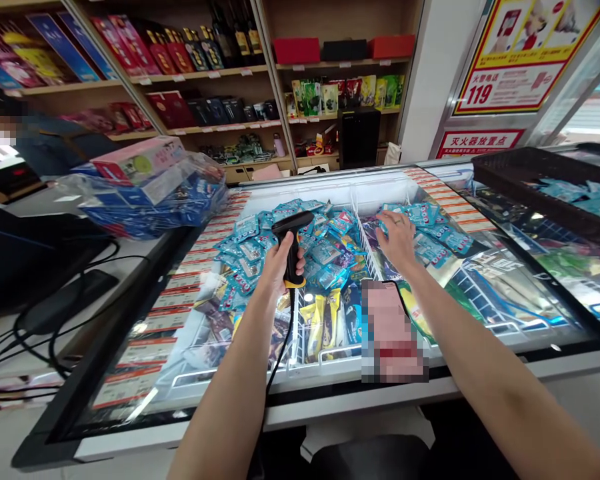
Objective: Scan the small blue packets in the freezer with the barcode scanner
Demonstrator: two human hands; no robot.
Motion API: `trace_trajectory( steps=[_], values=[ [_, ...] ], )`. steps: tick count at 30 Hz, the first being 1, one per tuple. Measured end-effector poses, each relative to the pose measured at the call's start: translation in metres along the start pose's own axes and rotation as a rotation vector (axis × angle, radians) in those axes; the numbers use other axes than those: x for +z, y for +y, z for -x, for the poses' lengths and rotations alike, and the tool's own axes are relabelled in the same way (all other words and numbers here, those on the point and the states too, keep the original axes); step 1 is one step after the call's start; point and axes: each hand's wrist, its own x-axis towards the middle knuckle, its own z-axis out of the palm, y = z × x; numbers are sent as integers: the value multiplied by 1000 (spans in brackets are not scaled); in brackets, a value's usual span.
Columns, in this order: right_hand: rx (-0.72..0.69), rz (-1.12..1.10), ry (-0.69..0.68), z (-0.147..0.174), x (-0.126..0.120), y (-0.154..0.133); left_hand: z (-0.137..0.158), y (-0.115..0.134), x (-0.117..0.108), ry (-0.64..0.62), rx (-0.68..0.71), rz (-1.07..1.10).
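Clearly apart, the 2 hands work over a glass-topped freezer [355,393]. The left hand [285,261] is closed around the grip of a black barcode scanner [291,227] with yellow trim, holding it upright above the left part of the glass, its head turned toward the right. From the grip's base a black cable [283,340] runs down to the freezer's near edge. Just beyond and around the scanner, a broad heap of blue packets [325,252] spreads over the left and middle of the top. The right hand [399,237] is low at a smaller group of blue packets [433,247], nearer the far edge and right of the heap; I cannot tell whether its fingers pinch any packet. Close to the near edge, between the 2 forearms, lies a phone [393,327], its screen blurred out. At the far left corner sit plastic-wrapped boxes [150,190], with a pink box [137,160] on top. A dark basket [545,190] stands toward the far right corner, with more blue packets in it. Beyond the far edge rise stocked shelves [207,70].
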Motion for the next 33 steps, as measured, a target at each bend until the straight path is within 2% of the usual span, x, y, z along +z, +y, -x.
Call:
trace_trajectory(
  steps=[3, 5, 9, 12, 16, 21, 26, 33],
  values=[
    [-223, -313, -211, -2, 2, -9, 1, -1, 2, -19, 0, 2],
    [-331, -444, -370, -2, 2, -19, 0, -1, 3, -24, 6, 8],
    [-441, -486, -594, -1, 5, -38, -3, -3, 5, -10, 11, 15],
    [-490, -430, -661, -3, 10, -48, -6, -3, 5, -5, 11, 21],
    [-463, -319, -618, -6, 10, -46, -7, -1, 5, -14, 14, 27],
    [-257, -259, -445, -7, 9, -26, -4, 2, 5, 14, -2, 31],
    [-133, -147, -292, -3, 20, -16, -4, 2, 6, 10, -15, 14],
    [88, -139, -353, -9, 16, -19, -5, 0, 7, -30, -20, 11]
  ],
)
